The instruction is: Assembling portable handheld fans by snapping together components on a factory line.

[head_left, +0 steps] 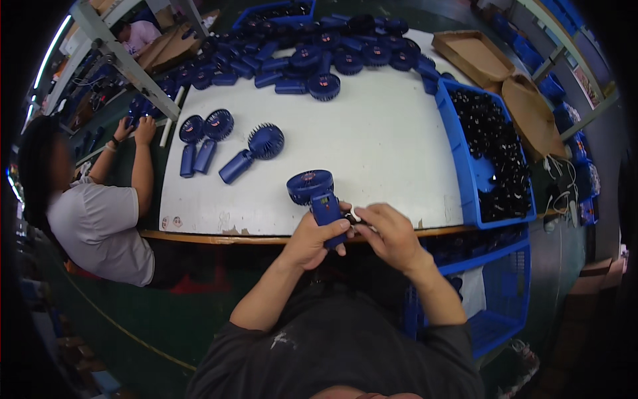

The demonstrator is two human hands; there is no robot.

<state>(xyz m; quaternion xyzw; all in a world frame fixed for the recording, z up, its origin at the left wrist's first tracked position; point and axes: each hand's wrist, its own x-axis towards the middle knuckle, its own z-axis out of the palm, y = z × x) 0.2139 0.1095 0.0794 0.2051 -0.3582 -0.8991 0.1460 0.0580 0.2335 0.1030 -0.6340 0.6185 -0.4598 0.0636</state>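
Observation:
My left hand (310, 239) is wrapped round the handle of a dark blue handheld fan (310, 186). The fan's round head points away from me, and a small lit display shows on its handle. Beside the handle, the fingers of my right hand (393, 237) pinch a small black-and-white part (354, 215), up against or very near the fan. Its exact kind is partly hidden by my fingers. Farther left on the white table (392, 146) lie three more blue fans, among them a single one (265, 141) with its head bent from the handle.
A large heap of blue fans (306, 58) covers the table's far side. At the right edge stands a blue bin (449, 136) full of small black parts. Cardboard trays (473, 54) lie beyond it, and a blue crate (495, 326) sits below. A co-worker (100, 219) works at left.

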